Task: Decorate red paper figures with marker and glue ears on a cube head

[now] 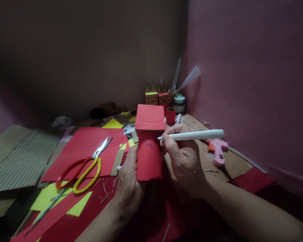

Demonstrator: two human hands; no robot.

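Note:
A red paper figure (149, 161) stands upright in front of me, a cylinder body topped by a boxy red head (149, 117). My left hand (130, 178) is wrapped round its left side and lower part, a white cap-like end showing beside the fingers. In my right hand (183, 156) a white marker pen (197, 135) is pinched, its tip touching the upper right of the cylinder. Dark curved lines are drawn there, just below the head.
Scissors (97, 156) with red and yellow handles lie on a red sheet (78, 148) at left, near corrugated cardboard (17, 154). A pink glue gun (219, 151) rests at right. Behind stand a small red tube (170, 116), a lidded jar (179, 103) and boxes with drawn faces (151, 98).

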